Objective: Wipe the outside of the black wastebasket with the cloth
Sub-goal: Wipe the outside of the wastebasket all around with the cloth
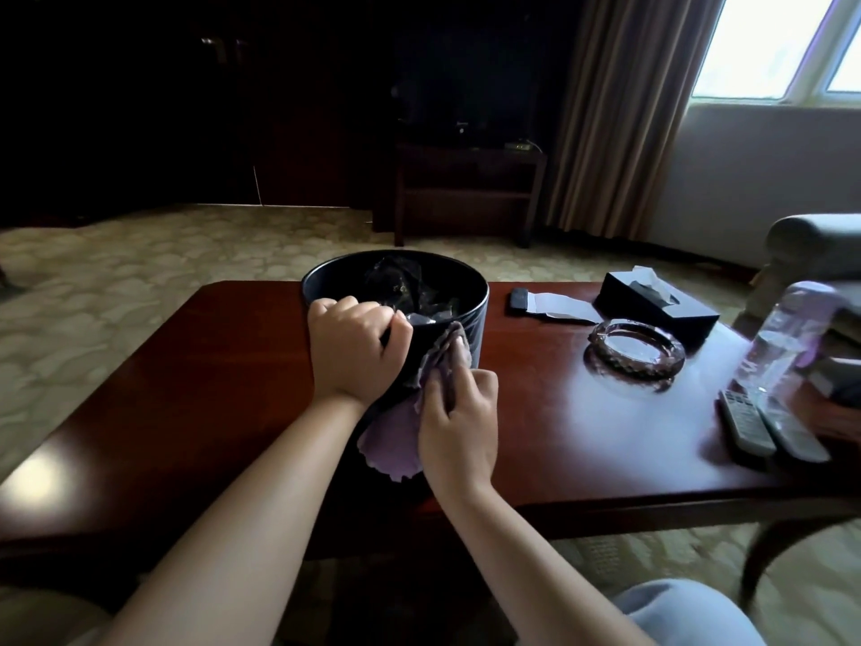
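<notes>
The black wastebasket (pixel 475 314) stands on the dark red wooden table (pixel 186 412), with crumpled dark plastic inside it. My left hand (pixel 356 347) grips its near rim, fingers curled over the edge. My right hand (pixel 459 426) holds a lilac cloth (pixel 400 440) and presses it against the near outer wall of the wastebasket. Part of the cloth bunches up above my fingers, and the rest hangs down over the table.
To the right on the table are a glass ashtray (pixel 636 349), a black tissue box (pixel 657 305), a small dark object on white paper (pixel 519 301), a clear water bottle (pixel 787 338) and two remote controls (pixel 768 426). A grey armchair (pixel 813 254) stands at the far right.
</notes>
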{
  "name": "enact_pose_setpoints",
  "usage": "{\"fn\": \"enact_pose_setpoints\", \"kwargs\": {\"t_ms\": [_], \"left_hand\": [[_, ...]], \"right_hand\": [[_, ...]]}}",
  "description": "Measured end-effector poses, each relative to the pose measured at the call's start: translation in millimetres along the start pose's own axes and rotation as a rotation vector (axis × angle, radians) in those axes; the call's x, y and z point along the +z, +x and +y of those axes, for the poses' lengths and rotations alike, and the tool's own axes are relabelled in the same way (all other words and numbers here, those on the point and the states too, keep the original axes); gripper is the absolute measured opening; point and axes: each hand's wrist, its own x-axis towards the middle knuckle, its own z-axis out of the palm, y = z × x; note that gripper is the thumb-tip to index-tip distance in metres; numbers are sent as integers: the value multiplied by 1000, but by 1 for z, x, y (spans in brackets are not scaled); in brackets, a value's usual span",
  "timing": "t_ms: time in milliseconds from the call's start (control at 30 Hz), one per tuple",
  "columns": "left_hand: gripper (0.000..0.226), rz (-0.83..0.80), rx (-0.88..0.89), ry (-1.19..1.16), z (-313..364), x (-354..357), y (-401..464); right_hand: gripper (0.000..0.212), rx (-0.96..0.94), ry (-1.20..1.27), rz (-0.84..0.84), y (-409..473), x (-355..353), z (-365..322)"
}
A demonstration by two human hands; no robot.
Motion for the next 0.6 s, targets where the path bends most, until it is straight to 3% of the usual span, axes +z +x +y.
{"fn": "enact_pose_setpoints", "kwargs": {"t_ms": [200, 367, 500, 600], "left_hand": [[34, 0, 5, 9, 0, -1, 0], [33, -12, 8, 10, 1, -1, 1], [34, -5, -5, 14, 0, 0, 0], [33, -13, -16, 15, 0, 1, 0]], "right_hand": [[49, 130, 33, 1, 1, 1, 2], [52, -33, -72, -35, -7, 0, -2], [56, 55, -96, -65, -3, -5, 6], [54, -25, -106, -49, 1, -6, 0]]}}
